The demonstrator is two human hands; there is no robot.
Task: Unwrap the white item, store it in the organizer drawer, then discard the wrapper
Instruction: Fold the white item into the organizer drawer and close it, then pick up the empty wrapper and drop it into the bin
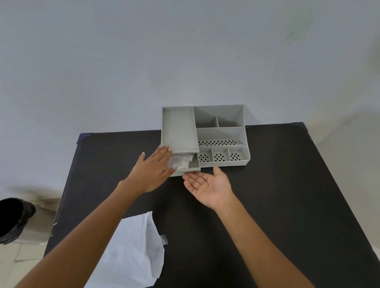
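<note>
A grey desk organizer (220, 132) stands at the far edge of the black table (272, 198). Its drawer (194, 165) is pulled partly out at the front left, and a whitish item (181, 160) lies inside it. My left hand (152, 170) rests flat on the drawer's left side, fingers spread, touching the item. My right hand (208, 186) is palm up and open just in front of the drawer, fingertips at its front face. The white wrapper (132, 254) lies flat on the table near me, between my forearms.
A bin with a black liner (3, 218) stands on the floor to the left of the table. A pale wall rises behind the organizer. The organizer's top compartments hold nothing visible.
</note>
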